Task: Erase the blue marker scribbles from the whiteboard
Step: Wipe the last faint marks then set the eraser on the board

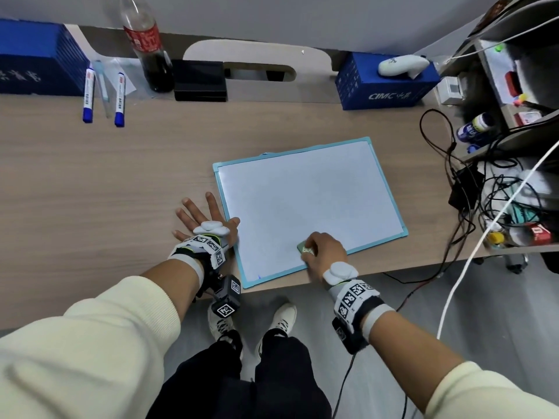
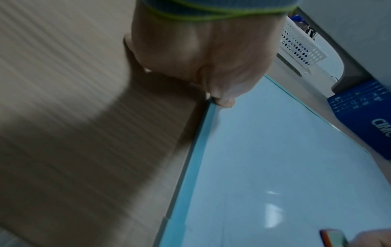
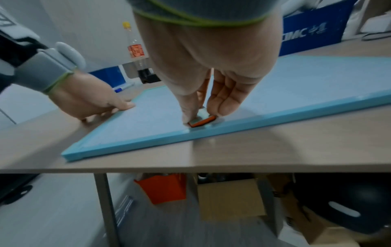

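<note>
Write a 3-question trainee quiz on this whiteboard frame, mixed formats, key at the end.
1. True or false: the left hand lies flat on the desk with its thumb on the whiteboard frame.
2. Which edge of the whiteboard is the eraser closest to? A) far edge B) near edge C) right edge
3. Fill in: the right hand pinches the ____.

Key: 1 true; 2 B; 3 eraser. A tiny blue mark remains near the board's near-left corner.

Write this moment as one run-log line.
right hand grips eraser on whiteboard | left hand flat, thumb on frame | board nearly clean
</note>
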`<state>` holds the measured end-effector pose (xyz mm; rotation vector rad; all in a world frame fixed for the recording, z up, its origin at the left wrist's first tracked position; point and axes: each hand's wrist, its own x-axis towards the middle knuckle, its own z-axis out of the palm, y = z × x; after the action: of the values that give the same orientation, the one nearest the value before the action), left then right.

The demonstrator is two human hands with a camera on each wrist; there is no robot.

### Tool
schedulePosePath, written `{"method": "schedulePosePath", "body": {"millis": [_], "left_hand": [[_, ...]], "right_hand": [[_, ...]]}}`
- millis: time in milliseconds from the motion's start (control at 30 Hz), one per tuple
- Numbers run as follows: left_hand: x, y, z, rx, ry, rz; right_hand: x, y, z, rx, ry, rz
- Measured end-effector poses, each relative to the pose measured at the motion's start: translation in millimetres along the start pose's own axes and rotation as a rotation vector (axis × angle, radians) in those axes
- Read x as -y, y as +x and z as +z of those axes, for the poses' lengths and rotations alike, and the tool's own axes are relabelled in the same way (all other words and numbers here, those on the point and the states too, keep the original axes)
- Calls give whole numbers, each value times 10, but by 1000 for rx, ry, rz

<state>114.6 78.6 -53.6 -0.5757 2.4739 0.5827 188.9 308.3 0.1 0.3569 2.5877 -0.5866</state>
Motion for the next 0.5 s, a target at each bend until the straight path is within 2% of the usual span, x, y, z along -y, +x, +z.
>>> {"method": "schedulePosePath", "body": {"millis": [267, 500], "left_hand": [[11, 1, 3, -16, -5, -3], [21, 1, 9, -20, 6, 7]], "right_hand": [[739, -199, 649, 141, 21, -221], [481, -125, 467, 84, 5, -148]]}}
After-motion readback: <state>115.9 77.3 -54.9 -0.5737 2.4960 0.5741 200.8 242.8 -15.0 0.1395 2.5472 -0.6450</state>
